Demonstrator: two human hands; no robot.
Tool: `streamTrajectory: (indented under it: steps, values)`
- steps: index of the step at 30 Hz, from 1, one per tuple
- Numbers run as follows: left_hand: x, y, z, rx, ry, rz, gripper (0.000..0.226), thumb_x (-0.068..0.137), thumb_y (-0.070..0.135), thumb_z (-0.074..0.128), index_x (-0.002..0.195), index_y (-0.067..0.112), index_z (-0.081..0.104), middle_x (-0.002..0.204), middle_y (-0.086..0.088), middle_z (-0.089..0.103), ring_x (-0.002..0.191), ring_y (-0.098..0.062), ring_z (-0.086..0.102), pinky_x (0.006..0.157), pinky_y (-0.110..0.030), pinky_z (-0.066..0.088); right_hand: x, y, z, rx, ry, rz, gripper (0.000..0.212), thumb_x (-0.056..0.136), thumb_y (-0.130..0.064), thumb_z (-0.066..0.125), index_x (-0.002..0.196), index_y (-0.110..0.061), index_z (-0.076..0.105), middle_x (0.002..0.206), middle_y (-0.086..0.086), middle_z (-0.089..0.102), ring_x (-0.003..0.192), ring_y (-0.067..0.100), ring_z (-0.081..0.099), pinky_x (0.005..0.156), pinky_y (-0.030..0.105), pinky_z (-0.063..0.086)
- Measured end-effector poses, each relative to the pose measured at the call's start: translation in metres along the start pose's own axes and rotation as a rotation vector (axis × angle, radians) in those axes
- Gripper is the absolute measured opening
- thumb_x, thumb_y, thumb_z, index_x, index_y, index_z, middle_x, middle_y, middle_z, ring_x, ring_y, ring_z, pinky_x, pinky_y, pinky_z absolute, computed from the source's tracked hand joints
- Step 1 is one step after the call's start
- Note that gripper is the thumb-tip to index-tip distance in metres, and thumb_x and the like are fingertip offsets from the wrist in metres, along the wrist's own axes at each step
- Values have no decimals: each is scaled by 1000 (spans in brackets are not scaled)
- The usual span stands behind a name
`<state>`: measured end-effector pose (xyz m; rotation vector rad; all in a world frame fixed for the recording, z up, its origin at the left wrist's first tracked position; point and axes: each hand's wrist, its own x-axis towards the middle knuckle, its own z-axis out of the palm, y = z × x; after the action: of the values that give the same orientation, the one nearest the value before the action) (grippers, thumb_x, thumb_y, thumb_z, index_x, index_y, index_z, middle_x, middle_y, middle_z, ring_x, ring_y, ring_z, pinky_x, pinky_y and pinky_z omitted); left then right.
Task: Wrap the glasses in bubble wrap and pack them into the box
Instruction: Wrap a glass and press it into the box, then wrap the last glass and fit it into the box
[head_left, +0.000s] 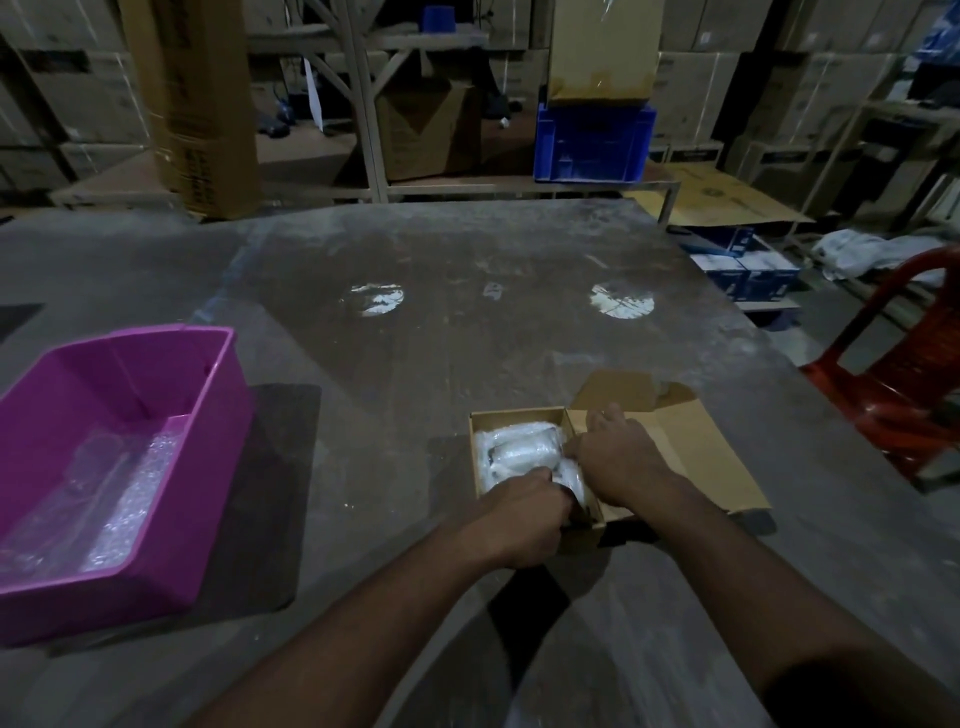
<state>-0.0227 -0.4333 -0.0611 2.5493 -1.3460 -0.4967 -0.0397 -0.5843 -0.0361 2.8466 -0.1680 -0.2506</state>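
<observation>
Glasses wrapped in bubble wrap lie packed side by side in the small cardboard box, which sits on the grey table just ahead of me with its lid flap folded out to the right. My left hand is curled at the box's near edge, thumb and fingers reaching onto the nearest bundle; whether they actually pinch the wrap or only touch it I cannot tell, since my knuckles hide the fingertips. My right hand lies over the box's right wall, fingers bent down toward the bundles on the inside (the tips are hidden too), so I cannot say for certain that it grips anything. Off to my left stands a purple plastic bin holding loose bubble wrap. A red plastic chair stands past the table's right edge.
</observation>
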Motion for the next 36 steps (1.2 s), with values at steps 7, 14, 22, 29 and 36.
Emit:
streamTrajectory:
  steps: [7, 14, 22, 29, 36]
  values:
    - [6, 2, 4, 34, 8, -9, 38, 89, 5, 55, 126, 9, 65, 120, -15, 62, 110, -26, 54, 75, -30, 38, 5, -3, 1, -68, -57, -22, 33, 100, -23, 52, 132, -20, 59, 137, 11, 51, 127, 31, 42, 94, 37, 44]
    - [-7, -3, -22, -180, 4, -13, 44, 93, 6, 46, 122, 24, 74, 119, -2, 72, 103, -17, 61, 84, -35, 52, 3, 3, 10, 268, 171, 59, 41, 91, -14, 51, 121, -34, 69, 115, 2, 67, 114, 24, 52, 94, 33, 45]
    - [-76, -63, -71, -440, 222, -157, 35, 90, 10, 47, 96, 25, 78, 80, 1, 72, 58, -10, 54, 60, -30, 42, -10, -30, -25, 932, 252, -26, 38, 94, -4, 52, 105, -29, 78, 95, 8, 77, 78, 32, 69, 69, 38, 54]
    - [-173, -132, -110, -564, 536, -274, 27, 96, -3, 52, 100, 14, 73, 78, 18, 65, 60, 12, 54, 59, -7, 38, -4, -135, -89, 1030, 282, -362, 32, 95, -6, 59, 105, -33, 74, 89, -4, 58, 88, 10, 52, 73, 20, 35]
    - [-263, -224, -120, -450, 767, -574, 21, 98, 5, 58, 101, 19, 72, 93, 5, 75, 70, 1, 64, 64, -18, 50, 3, -272, -142, 988, 320, -636, 26, 93, -8, 59, 106, -19, 78, 96, -5, 68, 90, 9, 61, 81, 25, 45]
